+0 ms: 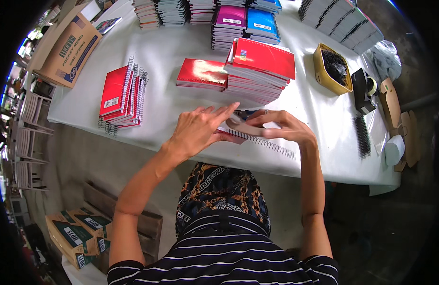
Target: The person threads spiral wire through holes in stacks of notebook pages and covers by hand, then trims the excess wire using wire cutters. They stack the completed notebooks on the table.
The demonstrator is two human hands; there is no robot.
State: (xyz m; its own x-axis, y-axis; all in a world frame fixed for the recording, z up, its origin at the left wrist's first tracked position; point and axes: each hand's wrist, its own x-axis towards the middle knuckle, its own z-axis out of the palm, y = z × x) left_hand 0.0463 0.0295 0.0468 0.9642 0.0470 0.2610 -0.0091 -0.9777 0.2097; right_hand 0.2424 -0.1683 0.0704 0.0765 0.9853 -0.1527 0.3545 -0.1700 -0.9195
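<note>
My left hand [193, 130] pins a small red notebook [234, 137] near the table's front edge, its thumb low against the red cover. A wire spiral [271, 146] runs along the notebook's edge and sticks out well past it to the right. Over the spiral is my right hand [286, 127], fingers bent toward the notebook; one finger is smeared by motion, so its grip is unclear. Between the hands, a dark blue thing [245, 114] shows partly under the right fingers. Beyond lie stacked red notebooks [262, 61] and a lower red stack [200, 73].
Spiral-bound red notebooks [117, 95] stand at left, by a cardboard box [70, 50]. Purple [230, 16] and blue notebooks [262, 23] are piled at the back. On the right are a yellow basket [319, 69] of black coils, a tape dispenser [364, 92] and black coils [362, 137].
</note>
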